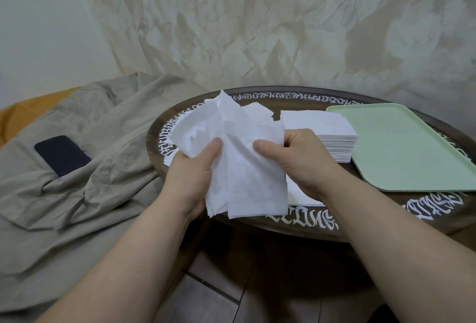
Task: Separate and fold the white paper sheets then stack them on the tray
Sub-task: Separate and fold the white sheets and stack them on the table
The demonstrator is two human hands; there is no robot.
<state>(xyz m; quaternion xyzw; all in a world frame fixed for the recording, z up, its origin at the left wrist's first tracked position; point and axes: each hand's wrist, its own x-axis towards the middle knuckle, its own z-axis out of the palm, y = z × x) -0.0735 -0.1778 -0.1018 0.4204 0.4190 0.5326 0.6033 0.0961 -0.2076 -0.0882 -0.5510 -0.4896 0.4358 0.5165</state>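
Both hands are holding a crumpled white paper sheet [242, 163] above the near side of the round dark table [304, 222]. The left hand [193, 173] is pinching its left part, the right hand [293, 158] is gripping its right edge. A stack of sheets [319, 127] is lying just beside the green tray [407, 147], touching its left rim. A phone [61, 154] is resting on grey cloth [85, 194].

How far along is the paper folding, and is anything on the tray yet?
Nothing done: the green tray holds no sheets. In hand: left hand and right hand both grip crumpled white sheets, apparently separating them. Left: folding, stacking, plus the flat paper stack beside the tray.
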